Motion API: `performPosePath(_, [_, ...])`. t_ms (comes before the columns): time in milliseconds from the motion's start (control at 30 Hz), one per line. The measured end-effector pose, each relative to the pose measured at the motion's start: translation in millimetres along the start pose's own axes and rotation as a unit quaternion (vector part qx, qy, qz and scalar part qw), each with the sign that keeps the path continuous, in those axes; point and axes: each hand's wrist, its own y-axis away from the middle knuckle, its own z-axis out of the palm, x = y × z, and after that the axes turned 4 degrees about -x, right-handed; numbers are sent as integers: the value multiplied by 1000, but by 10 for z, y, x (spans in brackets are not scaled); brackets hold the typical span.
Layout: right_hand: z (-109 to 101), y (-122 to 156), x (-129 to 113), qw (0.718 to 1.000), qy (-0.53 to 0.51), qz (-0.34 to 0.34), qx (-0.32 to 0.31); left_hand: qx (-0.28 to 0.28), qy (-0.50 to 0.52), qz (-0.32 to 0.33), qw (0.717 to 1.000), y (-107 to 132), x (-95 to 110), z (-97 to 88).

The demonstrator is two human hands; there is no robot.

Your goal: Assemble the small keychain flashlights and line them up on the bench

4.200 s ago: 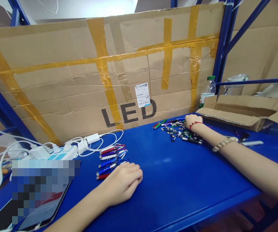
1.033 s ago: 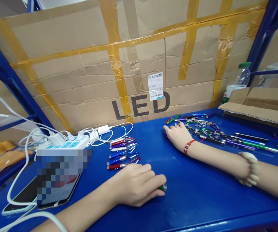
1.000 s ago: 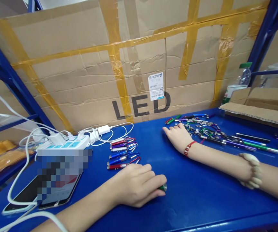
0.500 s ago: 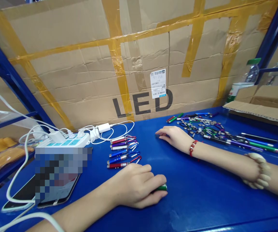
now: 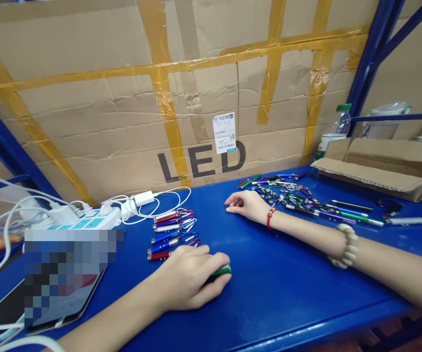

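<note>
My left hand (image 5: 192, 276) is closed around a green keychain flashlight (image 5: 221, 272), whose end sticks out between thumb and forefinger. Just behind that hand lies a row of keychain flashlights in red, purple, silver and blue, each with a small carabiner; the front red one (image 5: 158, 255) is partly covered by my knuckles. My right hand (image 5: 249, 205) rests on the blue table with its fingers curled and pressed together. Whatever its fingertips may hold is too small to make out. Beyond it is a loose heap of small carabiners and round metal parts (image 5: 291, 198).
Several pen-like tubes (image 5: 361, 217) lie right of the heap. An open cardboard box (image 5: 357, 171) and a bottle (image 5: 333, 129) stand at the back right. On the left are a power strip (image 5: 101, 219) with white cables and phones (image 5: 72, 303). A large carton (image 5: 123, 127) walls the back.
The view has swung to the right, so everything appears further left. More of the green flashlight shows in my left hand. My right fingers are curled in more.
</note>
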Motion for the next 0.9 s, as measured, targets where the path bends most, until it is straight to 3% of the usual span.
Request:
performPosePath(167, [-22,27,25,1000,21,-4,19,19,48,-78,996,14,-45,29])
performPosePath(300, [-15,64,-46,999,19,-35,30,30,40,-100,994,11,-71,48])
performPosePath(400, [0,149,-234,993,-17,-91,67,24,24,-101,994,6,-74,48])
performPosePath(500, [10,278,-450,965,-129,-187,133,20,40,-128,991,6,-73,46])
performPosePath(733, [42,444,-611,936,-203,-260,123,36,91,-222,970,9,-87,63])
performPosePath(900, [42,454,-619,920,-182,-328,110,22,110,-211,971,30,-98,68])
